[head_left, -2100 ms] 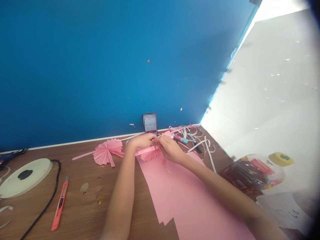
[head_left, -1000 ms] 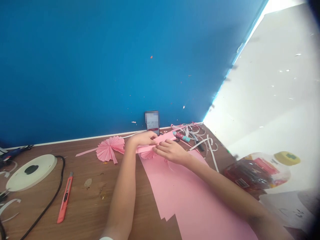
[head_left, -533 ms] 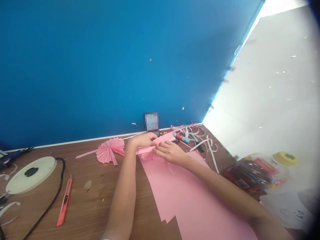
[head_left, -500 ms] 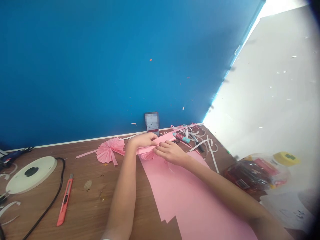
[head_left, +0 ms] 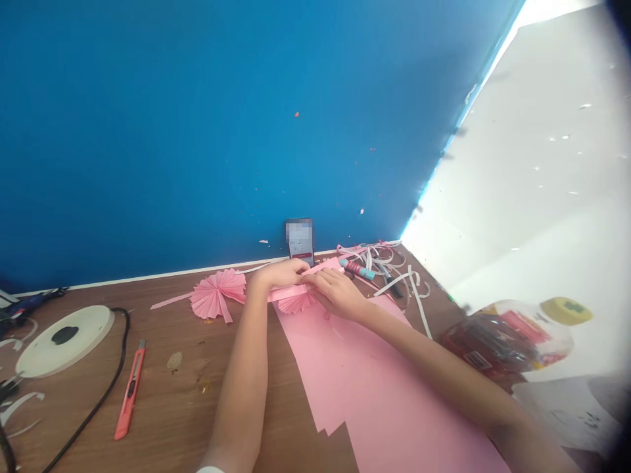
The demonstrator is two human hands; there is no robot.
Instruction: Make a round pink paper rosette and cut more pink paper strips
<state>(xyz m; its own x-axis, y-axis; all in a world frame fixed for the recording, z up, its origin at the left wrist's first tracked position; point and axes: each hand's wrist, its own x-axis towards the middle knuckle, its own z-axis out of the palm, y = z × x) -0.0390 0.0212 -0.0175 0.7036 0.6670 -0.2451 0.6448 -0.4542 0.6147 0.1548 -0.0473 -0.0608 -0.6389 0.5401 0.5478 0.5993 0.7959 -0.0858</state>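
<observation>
Both hands meet over a folded strip of pink paper (head_left: 290, 293) near the back of the desk. My left hand (head_left: 286, 273) is closed on its far side, fingers bent down onto the strip. From the right, my right hand (head_left: 338, 292) pinches the same strip, its fingertips close to the left ones. Beneath the strip a pleated pink paper fan (head_left: 296, 303) shows in part. A larger pleated pink paper rosette (head_left: 217, 294) lies to the left, with a thin strip sticking out. Under my right forearm lies a big pink paper sheet (head_left: 345, 368) with a notched edge.
A phone (head_left: 300, 242) leans against the blue wall. White paper strips (head_left: 394, 263) and a glue stick (head_left: 357, 269) lie at the back right. A red utility knife (head_left: 130, 394), black cable (head_left: 111, 378) and round white disc (head_left: 64, 341) are left; a plastic bottle (head_left: 507, 335) is right.
My right hand has turned slightly and its fingers have shifted along the strip, so more of the fan beneath shows. My left hand stays nearly in place.
</observation>
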